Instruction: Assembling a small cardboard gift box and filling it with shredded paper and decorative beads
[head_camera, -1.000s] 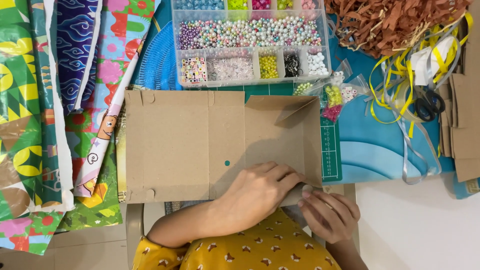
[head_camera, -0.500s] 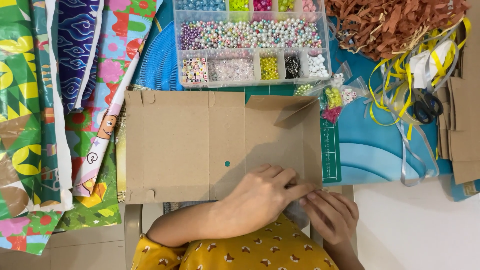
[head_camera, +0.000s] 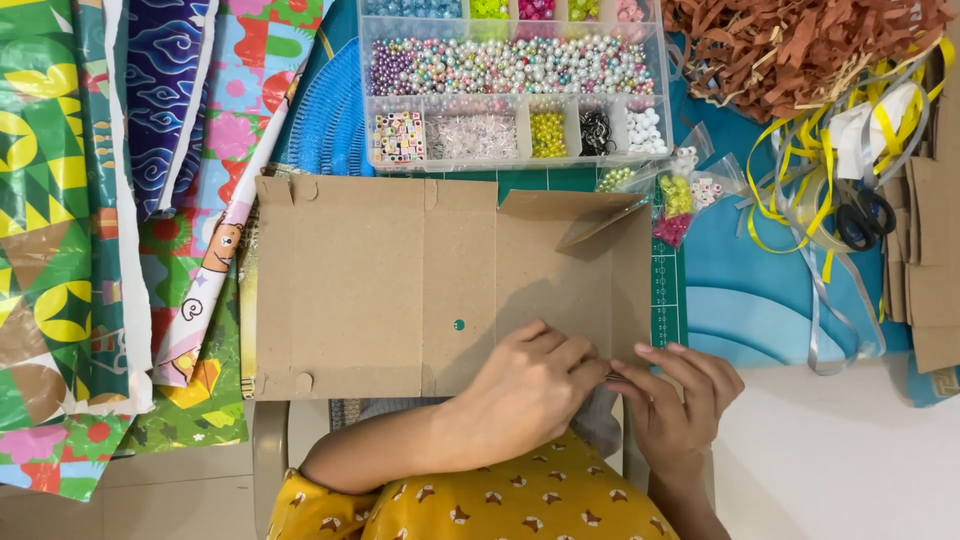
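Both hands have drawn together at the near right edge of the flattened brown cardboard box (head_camera: 440, 285): left hand (head_camera: 530, 385) curled, right hand (head_camera: 680, 395) pinching. Most flaps lie unfolded on the tabletop (head_camera: 850, 470).

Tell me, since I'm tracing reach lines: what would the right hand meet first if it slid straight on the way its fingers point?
Probably the left hand; the right hand points up-left, fingers almost touching it, over the cardboard.
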